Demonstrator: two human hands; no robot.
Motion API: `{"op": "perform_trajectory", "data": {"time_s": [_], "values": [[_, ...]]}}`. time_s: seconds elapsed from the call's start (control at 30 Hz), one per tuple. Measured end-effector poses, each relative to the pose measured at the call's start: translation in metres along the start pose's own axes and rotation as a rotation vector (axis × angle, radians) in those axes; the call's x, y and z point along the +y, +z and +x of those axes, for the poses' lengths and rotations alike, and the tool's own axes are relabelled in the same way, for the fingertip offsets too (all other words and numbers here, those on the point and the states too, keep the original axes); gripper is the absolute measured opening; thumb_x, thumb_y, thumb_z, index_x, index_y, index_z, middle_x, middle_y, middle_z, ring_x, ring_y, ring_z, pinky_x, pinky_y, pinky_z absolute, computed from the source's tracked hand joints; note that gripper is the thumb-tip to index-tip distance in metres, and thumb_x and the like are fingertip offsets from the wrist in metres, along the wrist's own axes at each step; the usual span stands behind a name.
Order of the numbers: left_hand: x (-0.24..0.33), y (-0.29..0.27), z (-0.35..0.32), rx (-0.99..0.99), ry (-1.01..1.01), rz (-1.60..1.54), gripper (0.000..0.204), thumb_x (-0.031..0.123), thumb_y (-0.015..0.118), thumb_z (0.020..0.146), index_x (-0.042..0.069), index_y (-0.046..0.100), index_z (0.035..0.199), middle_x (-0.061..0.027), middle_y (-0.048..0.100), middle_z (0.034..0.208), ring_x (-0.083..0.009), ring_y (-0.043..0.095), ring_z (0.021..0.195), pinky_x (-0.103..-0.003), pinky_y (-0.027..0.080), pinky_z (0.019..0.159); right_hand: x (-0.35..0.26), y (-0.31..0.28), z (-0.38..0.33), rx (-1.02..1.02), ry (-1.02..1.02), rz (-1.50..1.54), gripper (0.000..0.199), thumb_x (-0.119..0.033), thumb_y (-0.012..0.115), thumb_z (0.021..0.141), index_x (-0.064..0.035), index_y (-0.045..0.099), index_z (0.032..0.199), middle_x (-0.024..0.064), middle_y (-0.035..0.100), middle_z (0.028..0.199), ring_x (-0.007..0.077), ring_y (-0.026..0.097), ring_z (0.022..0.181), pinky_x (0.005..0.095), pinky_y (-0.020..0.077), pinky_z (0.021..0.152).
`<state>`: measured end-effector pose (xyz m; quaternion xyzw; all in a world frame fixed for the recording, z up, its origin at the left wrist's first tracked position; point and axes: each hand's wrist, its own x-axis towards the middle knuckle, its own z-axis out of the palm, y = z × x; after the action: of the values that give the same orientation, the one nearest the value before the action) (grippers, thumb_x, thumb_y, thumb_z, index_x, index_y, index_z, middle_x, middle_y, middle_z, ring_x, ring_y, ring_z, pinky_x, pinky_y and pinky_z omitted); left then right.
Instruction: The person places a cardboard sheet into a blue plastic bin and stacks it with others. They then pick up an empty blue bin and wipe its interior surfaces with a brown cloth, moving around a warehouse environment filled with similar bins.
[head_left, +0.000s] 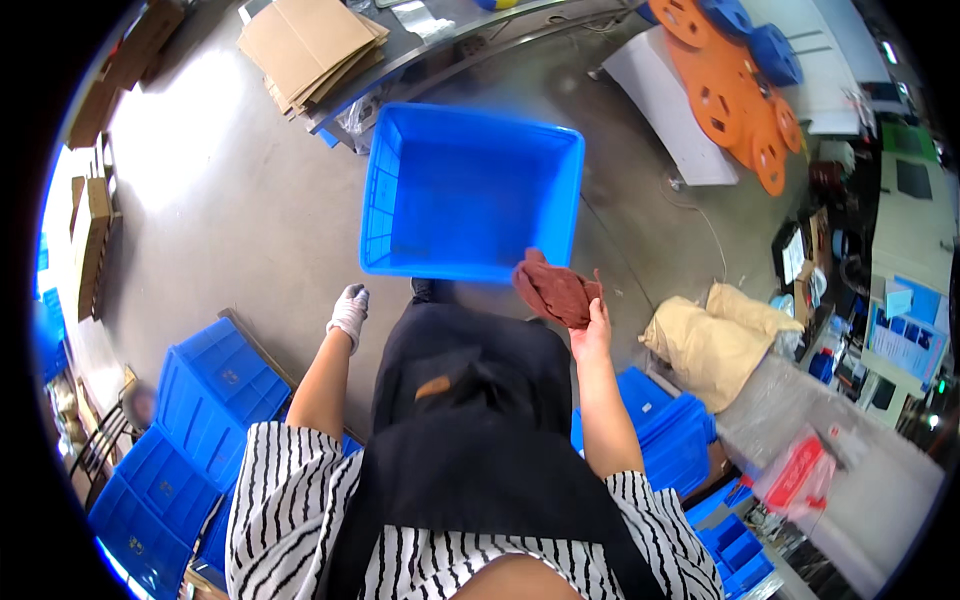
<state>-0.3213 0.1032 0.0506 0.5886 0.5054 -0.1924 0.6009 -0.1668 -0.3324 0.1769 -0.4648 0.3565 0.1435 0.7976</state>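
Grey concrete floor (240,190) fills most of the view from above, with a bright glare patch toward ten o'clock. At the centre, toward twelve o'clock from the person's body, sits a large blue plastic crate (470,190), open side up and bare inside, its near wall just ahead of the person's dark apron (470,420). The right hand (592,335) is raised at about one o'clock from the torso, bare, its fingers closed around a crumpled reddish-brown cloth (555,290), which bunches over the crate's near right corner and seems to touch the rim there. The left hand (349,312), in a white glove, hangs at about eleven o'clock, off the crate's near left corner and apart from it, holding nothing; its fingers look loosely curled, though how far they are bent is hard to tell. Both arms come out of black-and-white striped sleeves (290,490). At eight o'clock lie stacked blue crates (200,400); more blue bins (670,430) sit at four o'clock beside tan sacks (715,340). Flattened cardboard (310,45) rests at eleven o'clock, and orange reels (735,100) lean together at one o'clock.
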Motion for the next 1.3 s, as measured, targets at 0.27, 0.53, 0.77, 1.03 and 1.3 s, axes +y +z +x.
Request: {"op": "perform_trajectory", "data": {"time_s": [0.27,0.53,0.77,1.03,1.3], "values": [[0.059,0.030,0.144,0.376,0.288,0.223,0.042,0.025,0.053,0.092,-0.001,0.049,0.124,-0.0196,0.057,0.119,-0.0271,0.055,0.109,-0.035,0.043,0.093,0.124,0.016,0.255,0.420,-0.011,-0.487,0.038,-0.026,0.056,0.091,-0.0135,0.046,0.126,0.0080,0.048,0.128,0.0227,0.048,0.115,0.0351,0.0389,0.094],[0.126,0.041,0.323,0.614,0.772,0.968,0.054,0.038,0.046,0.093,0.008,0.036,0.136,-0.0287,0.053,0.118,-0.0437,0.053,0.107,-0.046,0.044,0.089,0.243,0.021,0.401,-0.041,0.200,-1.002,0.072,-0.032,0.056,0.091,-0.0074,0.017,0.146,0.0178,0.019,0.150,0.0280,0.023,0.138,0.0364,0.0210,0.111],[0.126,0.048,0.317,0.617,0.648,0.821,0.054,0.034,0.046,0.093,0.010,0.032,0.139,-0.0252,0.060,0.105,-0.0343,0.062,0.092,-0.041,0.047,0.081,0.337,0.019,0.550,-0.150,-0.108,-1.320,0.088,-0.045,0.055,0.088,-0.0005,0.006,0.145,0.0238,0.001,0.151,0.0347,0.003,0.141,0.0355,0.0092,0.114],[0.133,0.055,0.301,0.626,0.595,0.921,0.054,0.032,0.041,0.095,0.001,0.032,0.138,-0.0154,0.050,0.119,-0.0181,0.050,0.093,-0.030,0.041,0.084,0.466,0.095,0.576,-0.183,-0.753,-2.113,0.079,-0.060,0.053,0.078,-0.0118,0.037,0.138,0.0198,0.013,0.151,0.0463,0.008,0.136,0.0665,0.0123,0.102],[0.129,0.050,0.304,0.573,0.622,0.780,0.048,0.027,0.040,0.098,0.004,0.032,0.139,-0.0144,0.042,0.133,-0.0235,0.042,0.119,-0.035,0.030,0.103,0.493,0.112,0.559,-1.362,-0.900,-1.806,0.071,-0.050,0.058,0.080,-0.0234,0.033,0.141,0.0014,0.025,0.150,0.0262,0.018,0.139,0.0491,0.0168,0.111]]}}
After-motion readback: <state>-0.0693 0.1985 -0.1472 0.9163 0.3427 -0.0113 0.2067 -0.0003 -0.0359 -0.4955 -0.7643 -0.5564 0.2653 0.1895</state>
